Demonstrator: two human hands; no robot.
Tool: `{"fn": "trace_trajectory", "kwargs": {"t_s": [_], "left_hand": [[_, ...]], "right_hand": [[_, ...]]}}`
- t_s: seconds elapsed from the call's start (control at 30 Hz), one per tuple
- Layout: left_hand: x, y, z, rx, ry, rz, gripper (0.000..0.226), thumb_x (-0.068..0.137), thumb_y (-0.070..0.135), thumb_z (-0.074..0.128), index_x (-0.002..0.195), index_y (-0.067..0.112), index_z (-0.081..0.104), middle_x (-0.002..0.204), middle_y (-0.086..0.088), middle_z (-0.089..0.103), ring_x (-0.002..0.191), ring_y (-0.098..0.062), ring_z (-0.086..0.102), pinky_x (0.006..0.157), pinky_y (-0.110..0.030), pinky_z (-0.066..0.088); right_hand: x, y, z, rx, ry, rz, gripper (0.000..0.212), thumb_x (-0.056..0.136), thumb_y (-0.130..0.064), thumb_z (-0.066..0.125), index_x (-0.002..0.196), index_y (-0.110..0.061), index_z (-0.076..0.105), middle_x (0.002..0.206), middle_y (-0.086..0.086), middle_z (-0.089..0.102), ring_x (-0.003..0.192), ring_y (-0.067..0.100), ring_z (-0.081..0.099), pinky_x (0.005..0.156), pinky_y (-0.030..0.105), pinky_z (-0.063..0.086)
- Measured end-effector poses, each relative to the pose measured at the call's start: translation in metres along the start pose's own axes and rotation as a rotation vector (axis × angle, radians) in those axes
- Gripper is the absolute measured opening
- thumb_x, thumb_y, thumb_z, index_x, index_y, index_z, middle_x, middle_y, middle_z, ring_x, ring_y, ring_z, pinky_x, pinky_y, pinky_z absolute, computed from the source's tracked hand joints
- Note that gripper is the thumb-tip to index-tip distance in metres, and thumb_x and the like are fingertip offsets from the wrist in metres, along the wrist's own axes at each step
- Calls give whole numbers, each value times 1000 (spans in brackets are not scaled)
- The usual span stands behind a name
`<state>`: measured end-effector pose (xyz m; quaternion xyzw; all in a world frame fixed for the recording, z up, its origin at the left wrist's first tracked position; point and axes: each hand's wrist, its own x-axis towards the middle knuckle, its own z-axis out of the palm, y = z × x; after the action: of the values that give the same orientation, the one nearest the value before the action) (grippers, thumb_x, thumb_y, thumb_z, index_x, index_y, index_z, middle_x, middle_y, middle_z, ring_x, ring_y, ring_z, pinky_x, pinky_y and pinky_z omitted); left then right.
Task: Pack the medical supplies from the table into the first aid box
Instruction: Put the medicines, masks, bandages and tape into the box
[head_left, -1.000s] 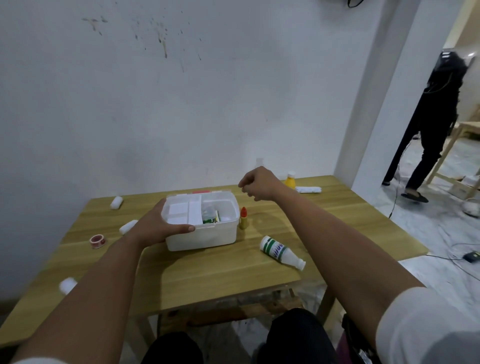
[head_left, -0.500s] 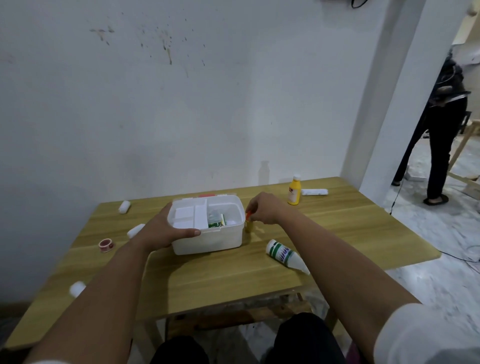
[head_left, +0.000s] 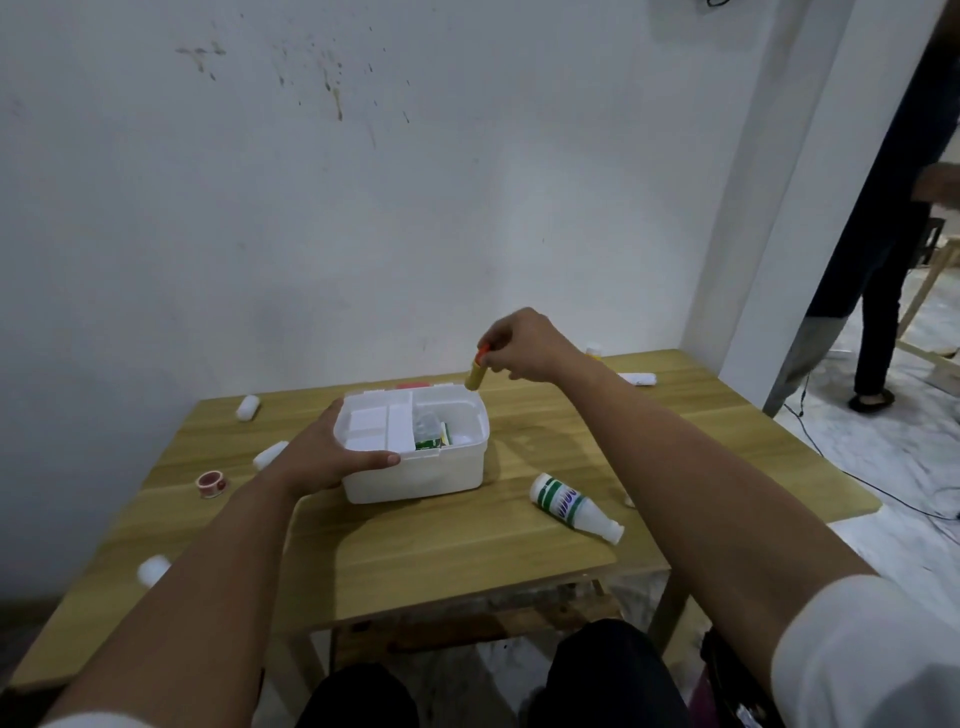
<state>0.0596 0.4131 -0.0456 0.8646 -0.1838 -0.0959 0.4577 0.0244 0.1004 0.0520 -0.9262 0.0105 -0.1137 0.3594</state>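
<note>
An open white first aid box (head_left: 415, 480) stands mid-table, with a green packet and white items inside. My left hand (head_left: 332, 452) grips its near-left corner. My right hand (head_left: 524, 345) is shut on a small yellow bottle with an orange cap (head_left: 475, 376), held in the air just above the box's far right rim. A white bottle with a green label (head_left: 574, 508) lies on its side to the right of the box. A red tape roll (head_left: 211, 484) and white gauze rolls (head_left: 248, 407) (head_left: 270, 453) (head_left: 152, 570) lie to the left.
The wooden table (head_left: 467, 561) stands against a white wall. A white tube (head_left: 638, 379) and a partly hidden bottle (head_left: 594, 351) sit at the far right. A person in dark clothes (head_left: 878, 291) stands in the doorway at right, with cables on the floor.
My right hand came down to the small yellow bottle beside the box, took hold of it and lifted it above the box's far right rim. My left hand stayed on the box.
</note>
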Motion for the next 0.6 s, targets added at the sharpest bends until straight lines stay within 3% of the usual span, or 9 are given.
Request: {"fn": "trace_trajectory", "kwargs": {"t_s": [0.17,0.27,0.37,0.43,0.5,0.6], "left_hand": [[-4,5,0,11,-14,8,118,44,70,89,147,42,40,133,14,51,123,-18,49,79,-36,58],[-5,6,-1,8,-14,6,118,44,71,90,147,44,38,133,16,50,122,-17,49,83,-39,58],[-5,6,0,6,-9,13,109,56,62,95,147,42,38,133,16,50,122,-16,49,87,-39,56],[-5,8,1,6,4,23,94,69,45,95,144,43,37,128,19,50,121,-15,49,86,-36,54],[-5,7,2,6,5,23,90,72,40,94,143,44,37,124,24,49,120,-14,49,84,-34,53],[-4,5,1,21,11,24,95,72,42,93,149,39,38,129,18,50,120,-15,48,85,-36,54]], "right_hand": [[-1,-32,26,-216,-304,-24,14,87,-9,80,101,-7,80,88,7,78,77,14,75,62,24,62],[-2,-32,52,-320,-396,25,14,82,-2,82,95,-1,78,86,13,78,75,21,78,65,31,66],[1,-27,72,-432,-429,48,13,75,0,80,87,0,76,78,14,77,63,22,78,67,43,67],[1,-25,80,-499,-424,43,10,77,0,76,86,-3,74,80,12,76,61,21,77,69,44,67],[2,-24,87,-570,-415,13,8,80,-2,71,82,-10,70,82,9,75,68,21,75,73,41,66],[5,-22,93,-619,-406,-1,10,77,-8,73,78,-16,67,88,5,73,82,24,70,80,41,64]]}}
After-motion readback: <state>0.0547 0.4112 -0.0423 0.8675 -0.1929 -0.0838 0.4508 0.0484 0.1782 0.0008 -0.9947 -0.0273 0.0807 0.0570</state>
